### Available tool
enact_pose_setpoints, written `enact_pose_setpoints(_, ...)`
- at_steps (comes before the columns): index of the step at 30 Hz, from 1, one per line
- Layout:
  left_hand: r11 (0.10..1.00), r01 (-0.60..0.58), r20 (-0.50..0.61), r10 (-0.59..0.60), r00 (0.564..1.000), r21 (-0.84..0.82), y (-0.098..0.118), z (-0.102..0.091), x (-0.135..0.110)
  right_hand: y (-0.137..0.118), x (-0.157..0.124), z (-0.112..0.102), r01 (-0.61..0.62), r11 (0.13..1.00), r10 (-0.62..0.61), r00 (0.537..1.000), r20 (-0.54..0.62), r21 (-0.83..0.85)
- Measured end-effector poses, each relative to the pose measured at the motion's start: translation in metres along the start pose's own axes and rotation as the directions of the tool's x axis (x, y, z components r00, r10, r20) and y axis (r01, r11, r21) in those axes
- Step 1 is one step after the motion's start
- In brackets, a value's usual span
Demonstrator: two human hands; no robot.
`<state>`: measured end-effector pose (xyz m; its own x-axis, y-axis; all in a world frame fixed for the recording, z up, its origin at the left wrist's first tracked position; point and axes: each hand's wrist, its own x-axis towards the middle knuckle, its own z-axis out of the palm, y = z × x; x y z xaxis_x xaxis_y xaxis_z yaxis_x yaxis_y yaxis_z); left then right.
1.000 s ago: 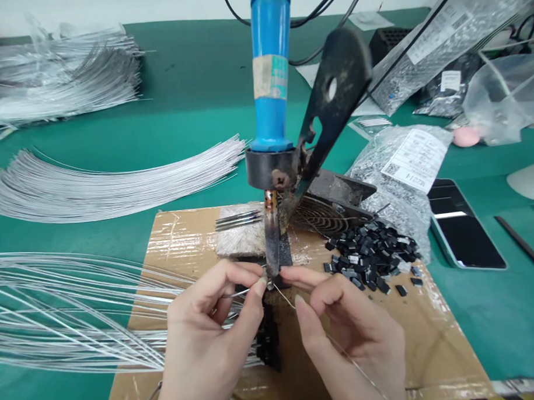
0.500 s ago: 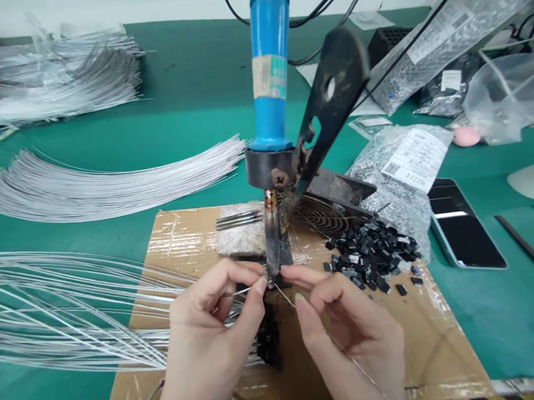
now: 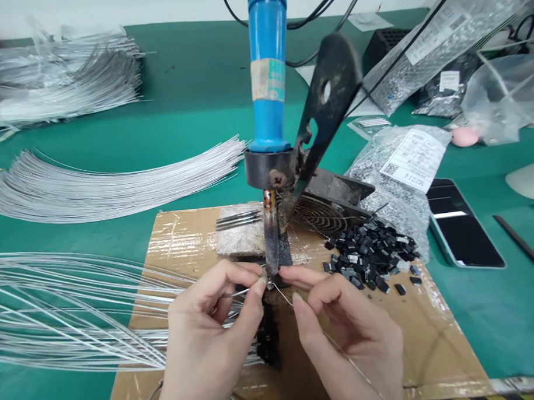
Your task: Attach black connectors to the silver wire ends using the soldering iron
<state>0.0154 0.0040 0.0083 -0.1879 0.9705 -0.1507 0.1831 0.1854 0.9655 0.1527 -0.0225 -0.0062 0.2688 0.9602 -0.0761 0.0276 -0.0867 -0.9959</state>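
A soldering iron (image 3: 269, 118) with a blue handle points straight down, held in a black metal bracket (image 3: 327, 98). Just beside its dark tip, my left hand (image 3: 210, 336) is closed in a pinch on a thin wire (image 3: 240, 292); the wire's far end is mostly covered by the fingertips. My right hand (image 3: 354, 331) grips a fine strand of solder wire (image 3: 282, 294) between thumb and fingers, its end reaching the tip. That strand trails down across the right palm. Whether a small part sits between the left fingertips is too small to tell.
Cardboard (image 3: 429, 340) lies beneath the hands. Small black pieces (image 3: 369, 252) are heaped at right, by a fan (image 3: 332, 203) and a phone (image 3: 464, 222). Loose white wires (image 3: 78, 311) spread at left, with a wire bundle (image 3: 117, 187) behind. Bubble-wrap bags (image 3: 392, 160) stand back right.
Both hands keep their grips and places at the iron's tip. The whole view has shifted by a hair; nothing else visibly differs.
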Motion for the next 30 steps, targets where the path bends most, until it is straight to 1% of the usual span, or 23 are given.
enact_pose_setpoints(3, 1.000, 0.024, -0.047, -0.024, 0.999, -0.021, 0.0012, 0.0016, -0.0014, -0.0017, 0.0005, -0.0001, -0.001, 1.000, 0.001, 1.000, 0.003, -0.004)
enact_pose_setpoints(4, 1.000, 0.024, -0.046, -0.025, 0.999, -0.019, 0.0011, 0.0016, -0.0015, -0.0023, 0.0006, -0.0001, -0.004, 1.000, 0.004, 1.000, 0.002, -0.006)
enact_pose_setpoints(6, 1.000, 0.008, -0.027, -0.008, 1.000, -0.003, -0.0003, 0.0004, -0.0010, -0.0031, 0.0007, 0.0000, -0.011, 1.000, 0.011, 1.000, -0.002, -0.009)
enact_pose_setpoints(11, 0.995, -0.075, 0.049, 0.072, 0.996, 0.070, -0.0056, -0.0051, 0.0023, -0.0028, -0.0007, 0.0010, 0.005, 1.000, -0.005, 1.000, -0.011, -0.019)
enact_pose_setpoints(15, 0.992, -0.087, 0.052, 0.082, 0.995, 0.088, -0.0054, -0.0060, 0.0027, -0.0016, -0.0022, 0.0022, 0.007, 1.000, -0.007, 1.000, -0.021, -0.012)
enact_pose_setpoints(19, 0.989, -0.099, 0.082, 0.091, 0.993, 0.108, -0.0052, -0.0057, 0.0030, -0.0004, -0.0017, 0.0013, 0.020, 0.999, -0.020, 1.000, -0.014, -0.026)
enact_pose_setpoints(23, 0.989, -0.098, 0.075, 0.090, 0.993, 0.112, -0.0069, -0.0059, 0.0030, 0.0002, 0.0002, -0.0007, 0.015, 0.999, -0.015, 1.000, 0.017, -0.032)
enact_pose_setpoints(27, 0.988, -0.098, 0.067, 0.091, 0.994, 0.117, -0.0063, -0.0057, 0.0018, -0.0003, 0.0012, -0.0015, 0.046, 0.998, -0.045, 0.999, 0.012, -0.047)
enact_pose_setpoints(30, 0.991, -0.087, 0.037, 0.083, 0.996, 0.099, -0.0055, -0.0054, 0.0011, -0.0002, 0.0008, -0.0010, 0.043, 0.998, -0.043, 0.999, 0.013, -0.040)
